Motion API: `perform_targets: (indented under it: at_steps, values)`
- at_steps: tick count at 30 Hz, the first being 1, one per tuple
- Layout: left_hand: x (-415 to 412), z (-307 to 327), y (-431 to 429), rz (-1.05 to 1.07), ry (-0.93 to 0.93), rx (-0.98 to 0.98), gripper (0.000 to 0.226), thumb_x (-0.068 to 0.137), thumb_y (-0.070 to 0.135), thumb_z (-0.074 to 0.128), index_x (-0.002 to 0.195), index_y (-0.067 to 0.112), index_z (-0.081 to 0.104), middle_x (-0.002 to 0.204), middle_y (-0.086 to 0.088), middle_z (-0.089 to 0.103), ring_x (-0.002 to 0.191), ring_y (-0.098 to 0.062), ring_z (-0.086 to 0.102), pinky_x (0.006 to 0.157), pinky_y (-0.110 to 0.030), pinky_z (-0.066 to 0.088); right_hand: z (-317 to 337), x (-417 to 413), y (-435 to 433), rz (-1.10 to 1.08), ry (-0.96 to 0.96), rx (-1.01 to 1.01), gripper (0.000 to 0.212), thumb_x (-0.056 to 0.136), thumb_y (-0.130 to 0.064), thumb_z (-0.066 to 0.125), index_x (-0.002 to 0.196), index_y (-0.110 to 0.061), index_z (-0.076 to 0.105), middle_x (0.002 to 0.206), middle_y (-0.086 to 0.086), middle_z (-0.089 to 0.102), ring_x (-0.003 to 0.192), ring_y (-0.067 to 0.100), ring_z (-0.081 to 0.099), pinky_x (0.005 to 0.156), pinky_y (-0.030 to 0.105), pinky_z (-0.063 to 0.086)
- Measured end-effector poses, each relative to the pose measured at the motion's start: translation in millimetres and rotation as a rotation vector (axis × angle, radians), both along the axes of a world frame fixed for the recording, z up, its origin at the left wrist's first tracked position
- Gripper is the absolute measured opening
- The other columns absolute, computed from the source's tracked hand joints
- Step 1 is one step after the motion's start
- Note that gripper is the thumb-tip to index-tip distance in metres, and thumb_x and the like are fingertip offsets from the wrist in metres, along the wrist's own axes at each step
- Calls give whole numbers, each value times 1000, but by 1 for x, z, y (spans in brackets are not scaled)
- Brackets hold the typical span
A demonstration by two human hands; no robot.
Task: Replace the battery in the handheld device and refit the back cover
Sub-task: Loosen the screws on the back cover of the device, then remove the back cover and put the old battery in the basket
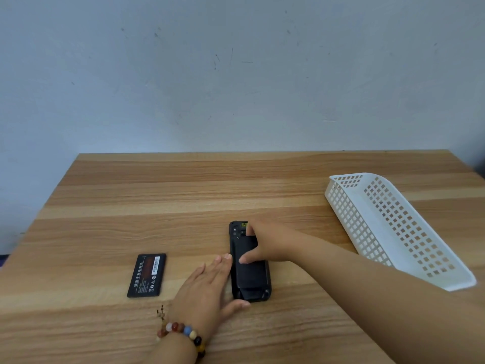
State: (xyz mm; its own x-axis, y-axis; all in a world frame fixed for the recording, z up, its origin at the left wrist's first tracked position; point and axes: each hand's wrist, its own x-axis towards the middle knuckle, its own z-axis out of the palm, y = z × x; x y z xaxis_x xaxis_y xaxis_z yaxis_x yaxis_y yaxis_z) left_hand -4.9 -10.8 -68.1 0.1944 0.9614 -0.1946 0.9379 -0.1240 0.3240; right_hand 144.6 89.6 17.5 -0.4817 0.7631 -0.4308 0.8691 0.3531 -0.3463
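Note:
A black handheld device (250,277) lies face down in the middle of the wooden table (183,195), its back cover on. My right hand (265,245) rests on its upper half, fingers spread over the camera end and thumb pressing the cover. My left hand (207,287) lies flat against the device's left edge, thumb at its near end, bracing it. A loose black battery (147,275) with a red label lies on the table, to the left of the device and apart from both hands.
A white perforated plastic basket (393,227) lies at the right side of the table, slanting toward the near right. A beaded bracelet (181,331) is on my left wrist. A pale wall stands behind the table's far edge.

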Motion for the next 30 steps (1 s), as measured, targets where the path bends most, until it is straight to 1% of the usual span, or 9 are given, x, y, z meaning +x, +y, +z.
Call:
perform_targets:
  at_steps: [2,5,8,10,13,17,19,23,30]
  values:
    - [1,8,0,-6,19,58,94,75,79,0,128,17,47,126,8,56,113,2,51,101,-19,31,6,3,2,-69,126,-92,39,80,-33,71,111,-18,52,112,1,57,100,17,52,81,28,40]
    - [0,1,2,-12,-2,142,112,57,88,-8,142,20,18,144,12,19,127,6,17,110,-22,7,22,17,-2,-164,371,-164,28,82,-20,69,108,-25,61,103,-6,63,101,11,58,89,26,45]
    - [0,0,1,14,-19,5,93,73,81,6,129,18,45,126,6,58,115,-3,50,103,-22,22,33,41,-14,-246,634,-19,22,83,-15,67,93,-34,67,91,-15,70,88,-5,62,83,15,46]
    - [0,0,0,17,-31,-25,88,76,79,8,123,17,51,117,6,64,108,-6,57,96,-22,26,28,62,-30,-300,720,179,30,80,-13,69,80,-43,64,78,-20,68,82,-10,61,75,6,45]
    - [2,0,-1,-1,-18,15,88,77,78,8,123,16,51,116,6,64,108,-6,58,97,-24,26,-4,91,-54,-243,597,615,30,74,-9,76,86,-35,70,88,-27,66,89,-4,62,80,7,46]
    - [3,-2,-3,12,14,59,90,78,77,6,123,15,52,117,5,64,108,-7,57,91,-29,44,-65,122,-76,-65,362,915,21,65,-5,79,84,-14,77,92,-3,75,84,13,71,80,24,52]
    - [2,-1,-4,24,14,76,97,73,82,3,131,15,44,130,3,53,119,-6,47,99,-37,33,-84,130,-81,-46,306,976,11,74,-11,67,79,-13,77,90,1,76,79,18,73,74,31,56]
    - [3,2,-4,-1,-21,102,122,46,92,-16,143,22,5,142,15,3,127,3,-2,107,-25,-6,-106,135,-84,-50,297,1004,50,97,-35,36,79,-14,78,91,1,76,78,19,73,66,33,60]
    - [4,6,-4,2,-9,93,125,36,90,-24,143,25,-8,147,15,-3,123,7,-13,105,-18,-12,-116,134,-85,-57,261,867,63,99,-46,23,88,-17,78,98,-2,75,92,15,71,92,24,42]
